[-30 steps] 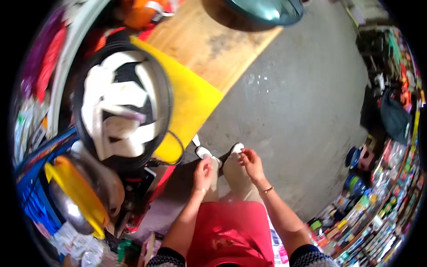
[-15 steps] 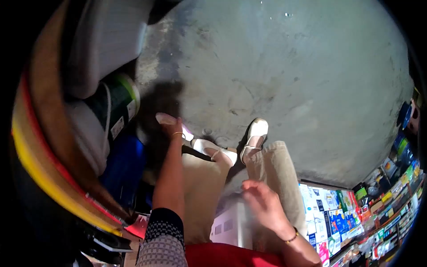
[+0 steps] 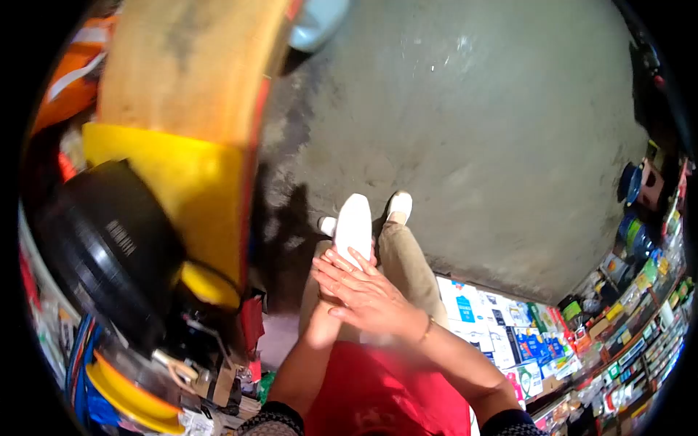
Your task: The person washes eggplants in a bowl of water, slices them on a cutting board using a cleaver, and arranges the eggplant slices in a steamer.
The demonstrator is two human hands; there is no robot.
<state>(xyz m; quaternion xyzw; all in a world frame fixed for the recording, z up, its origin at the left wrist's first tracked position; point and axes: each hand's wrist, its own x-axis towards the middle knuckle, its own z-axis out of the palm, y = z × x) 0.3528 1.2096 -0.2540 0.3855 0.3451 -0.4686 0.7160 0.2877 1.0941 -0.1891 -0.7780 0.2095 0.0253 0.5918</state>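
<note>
A long white object (image 3: 354, 221) with a rounded end points away from me, above my knees; I cannot make out its exact kind. My left hand (image 3: 327, 305) is closed round its near end, mostly covered by my other hand. Across the top lies my right hand (image 3: 372, 296), palm down and fingers stretched out flat, touching the near part of the white object and my left hand.
A wooden counter (image 3: 189, 65) with a yellow end is at the left, beside a black appliance (image 3: 109, 247). Printed boxes (image 3: 502, 327) and packed shelves (image 3: 632, 341) stand at the right. White shoes (image 3: 400, 206) are on the grey concrete floor (image 3: 465, 160).
My left hand has brought the white object up from near the floor at the left to in front of me. My right hand has come over onto it. The view has shifted.
</note>
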